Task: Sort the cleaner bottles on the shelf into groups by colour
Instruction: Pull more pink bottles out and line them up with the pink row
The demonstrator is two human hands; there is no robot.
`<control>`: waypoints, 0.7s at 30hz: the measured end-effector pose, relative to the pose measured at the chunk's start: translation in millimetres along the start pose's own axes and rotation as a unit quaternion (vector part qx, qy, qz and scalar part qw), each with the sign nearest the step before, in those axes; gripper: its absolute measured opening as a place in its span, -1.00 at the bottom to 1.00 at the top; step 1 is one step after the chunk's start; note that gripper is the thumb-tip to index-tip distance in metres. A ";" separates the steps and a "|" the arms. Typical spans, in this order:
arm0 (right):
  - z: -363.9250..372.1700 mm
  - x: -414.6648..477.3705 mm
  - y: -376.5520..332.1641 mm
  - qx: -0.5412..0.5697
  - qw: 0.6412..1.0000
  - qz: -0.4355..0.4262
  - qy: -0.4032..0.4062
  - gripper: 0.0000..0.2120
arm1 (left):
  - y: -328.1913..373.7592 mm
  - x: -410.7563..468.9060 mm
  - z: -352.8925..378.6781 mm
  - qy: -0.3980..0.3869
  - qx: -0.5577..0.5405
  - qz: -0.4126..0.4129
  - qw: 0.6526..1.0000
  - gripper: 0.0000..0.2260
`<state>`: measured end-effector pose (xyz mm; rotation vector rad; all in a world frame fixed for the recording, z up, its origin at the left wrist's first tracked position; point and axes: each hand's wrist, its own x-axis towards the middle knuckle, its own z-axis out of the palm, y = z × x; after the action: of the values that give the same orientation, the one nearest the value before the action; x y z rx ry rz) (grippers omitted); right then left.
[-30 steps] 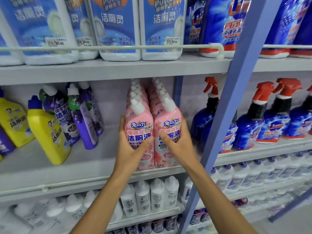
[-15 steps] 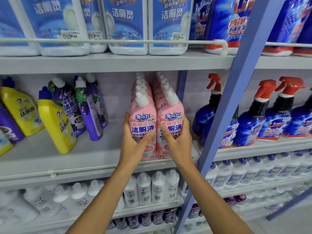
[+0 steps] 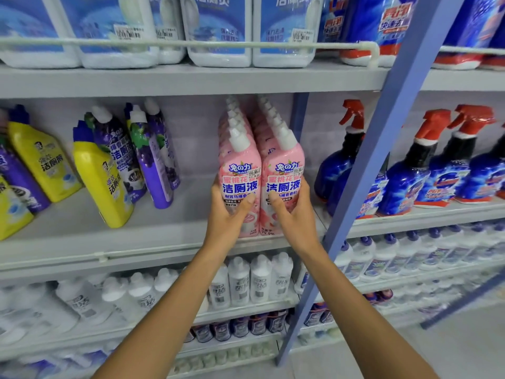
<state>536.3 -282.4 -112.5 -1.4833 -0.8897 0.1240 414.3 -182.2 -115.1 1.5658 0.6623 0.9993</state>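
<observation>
Head view: at the centre of the shelf point(image 3: 82, 236), the left hand point(image 3: 228, 217) has its fingers clamped on the front left pink bottle point(image 3: 240, 168), the right hand point(image 3: 295, 217) on the front right pink bottle point(image 3: 285, 168); both bottles stand upright, touching. At 9 o'clock lean yellow bottles point(image 3: 101, 181) and purple bottles point(image 3: 153, 170); at 3 o'clock stand blue spray bottles point(image 3: 404, 181).
</observation>
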 end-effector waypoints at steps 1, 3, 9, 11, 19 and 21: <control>-0.9 -0.7 -3.2 -0.001 1.000 0.007 -0.004 -0.50 | 0.6 2.1 -3.4 -0.010 0.001 -0.005 1.000 -0.41; -2.2 -3.2 -11.3 -0.006 1.000 0.026 -0.009 -0.60 | 4.7 5.9 -12.7 -0.028 0.007 -0.016 0.999 -0.41; -0.3 -25.2 -41.3 -0.021 0.994 0.107 -0.009 -0.76 | 31.3 7.9 -64.5 -0.056 0.002 -0.059 0.997 -0.49; 6.9 -41.5 -50.7 -0.031 0.992 0.119 0.005 -0.64 | 38.3 -0.4 -94.3 -0.035 0.008 -0.054 0.998 -0.46; 102.4 -122.3 -93.5 -0.012 0.986 0.168 -0.010 -0.37 | 36.4 -48.2 -244.6 0.009 0.002 -0.038 0.999 -0.51; 138.0 -132.4 -104.1 0.008 0.986 0.163 -0.026 -0.39 | 32.9 -55.4 -284.6 0.040 0.011 -0.045 0.998 -0.47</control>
<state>319.8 -263.6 -99.4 -1.6083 -0.6783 0.4113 137.0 -95.5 -87.6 1.5082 0.7938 0.9938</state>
